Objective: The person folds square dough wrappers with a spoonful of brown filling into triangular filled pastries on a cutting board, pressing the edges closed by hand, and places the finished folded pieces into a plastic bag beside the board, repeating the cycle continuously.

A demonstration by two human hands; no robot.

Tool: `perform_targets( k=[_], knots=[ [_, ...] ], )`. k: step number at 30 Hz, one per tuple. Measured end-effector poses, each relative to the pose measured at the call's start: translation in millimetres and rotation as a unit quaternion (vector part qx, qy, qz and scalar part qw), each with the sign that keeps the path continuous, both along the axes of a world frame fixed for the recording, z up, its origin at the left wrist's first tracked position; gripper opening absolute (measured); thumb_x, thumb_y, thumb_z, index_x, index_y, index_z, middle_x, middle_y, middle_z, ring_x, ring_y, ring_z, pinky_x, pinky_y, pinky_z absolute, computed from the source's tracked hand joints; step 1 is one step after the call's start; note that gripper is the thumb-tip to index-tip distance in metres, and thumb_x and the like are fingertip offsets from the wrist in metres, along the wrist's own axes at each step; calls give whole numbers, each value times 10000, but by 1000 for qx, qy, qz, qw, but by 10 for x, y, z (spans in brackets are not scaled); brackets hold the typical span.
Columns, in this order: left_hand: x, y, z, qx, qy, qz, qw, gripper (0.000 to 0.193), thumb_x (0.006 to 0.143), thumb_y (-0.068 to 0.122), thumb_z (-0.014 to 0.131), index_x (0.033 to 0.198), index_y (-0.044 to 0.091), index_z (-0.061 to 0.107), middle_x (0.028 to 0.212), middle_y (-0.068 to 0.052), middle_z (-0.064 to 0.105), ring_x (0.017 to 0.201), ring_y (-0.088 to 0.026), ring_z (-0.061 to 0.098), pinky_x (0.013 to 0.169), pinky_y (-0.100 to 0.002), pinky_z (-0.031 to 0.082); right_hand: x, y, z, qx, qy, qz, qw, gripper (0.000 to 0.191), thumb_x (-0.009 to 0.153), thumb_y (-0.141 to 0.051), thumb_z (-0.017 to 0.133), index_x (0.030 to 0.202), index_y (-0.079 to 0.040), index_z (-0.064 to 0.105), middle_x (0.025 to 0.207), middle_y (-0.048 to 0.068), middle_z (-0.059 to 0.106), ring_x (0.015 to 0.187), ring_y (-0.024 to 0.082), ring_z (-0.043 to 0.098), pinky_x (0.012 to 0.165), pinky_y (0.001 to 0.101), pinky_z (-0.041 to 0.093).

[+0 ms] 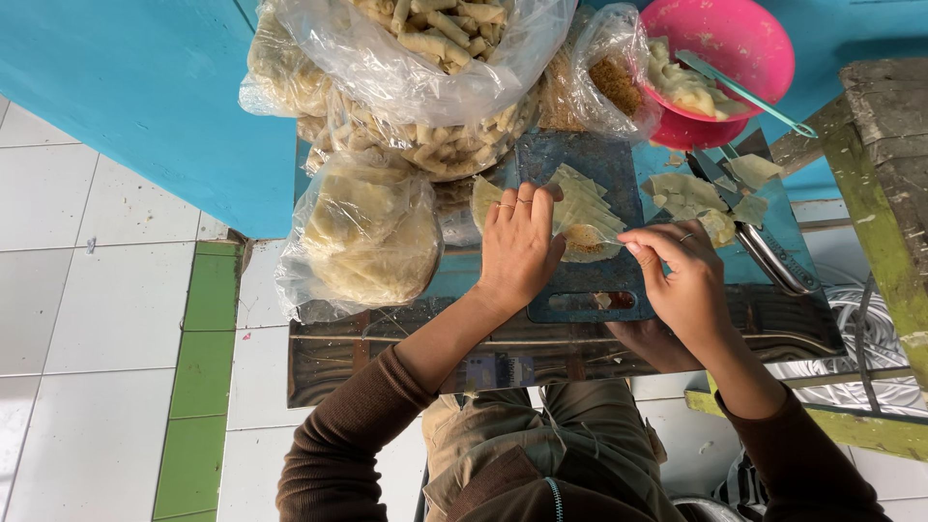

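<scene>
A stack of thin pale pastry wrappers lies on a dark cutting board on a metal-topped table. My left hand rests flat on the stack's left part, fingers together, rings on two fingers. My right hand pinches the right edge of the top wrapper, lifting its corner beside a small spot of brownish filling.
A clear bag of round wrappers sits left of the board. Bags of rolled pastries stand behind it. A pink bowl with paste and a green spatula is at back right. Cut wrapper scraps and a knife lie right. A wooden frame stands at far right.
</scene>
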State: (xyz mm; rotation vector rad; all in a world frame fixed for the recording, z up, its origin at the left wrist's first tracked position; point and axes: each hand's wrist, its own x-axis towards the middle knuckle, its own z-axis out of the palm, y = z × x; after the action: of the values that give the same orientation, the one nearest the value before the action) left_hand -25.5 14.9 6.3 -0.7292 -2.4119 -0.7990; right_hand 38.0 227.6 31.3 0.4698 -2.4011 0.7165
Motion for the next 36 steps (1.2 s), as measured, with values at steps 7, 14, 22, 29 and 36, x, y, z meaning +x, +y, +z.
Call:
perform_targets(
  k=[7,14,22,29,36],
  knots=[
    [5,-2,7,4,15,1,1000,614,730,127,809,1259,81,502,1143,-117,521,1062,-320,541,860,-434,433,40,-29,-12,-31,-30,-2,999,103,992,-31,692,1067,-76,747,1004,67,735,935,254,647,727,347,533],
    [-14,10,-23,-6,51,9,999,529,752,90,742,1239,84,537,1102,-109,541,1017,-307,543,830,-425,426,29,-32,-1,-21,-21,7,1000,100,990,-33,688,1063,-72,744,999,56,736,945,260,636,747,355,527],
    [-14,23,-38,-37,92,34,995,408,843,33,635,1239,93,554,1040,-89,544,963,-280,552,815,-405,424,63,-68,116,-11,-25,12,1000,105,987,-39,691,1068,-69,750,1009,51,743,942,256,634,778,357,520],
    [-39,34,-92,-68,30,50,996,347,829,83,679,1144,88,532,1037,-107,581,984,-301,585,834,-431,455,-328,328,124,-70,0,3,998,92,1085,-49,666,1119,-78,746,1024,80,750,836,150,689,740,298,539],
    [35,149,-255,-98,-87,30,991,437,877,342,742,1088,26,527,1050,-163,646,1035,-356,637,859,-475,499,-1664,843,-16,-100,-2,-111,989,120,1094,-106,707,1177,-41,766,885,99,713,721,195,623,690,355,478]
  ],
)
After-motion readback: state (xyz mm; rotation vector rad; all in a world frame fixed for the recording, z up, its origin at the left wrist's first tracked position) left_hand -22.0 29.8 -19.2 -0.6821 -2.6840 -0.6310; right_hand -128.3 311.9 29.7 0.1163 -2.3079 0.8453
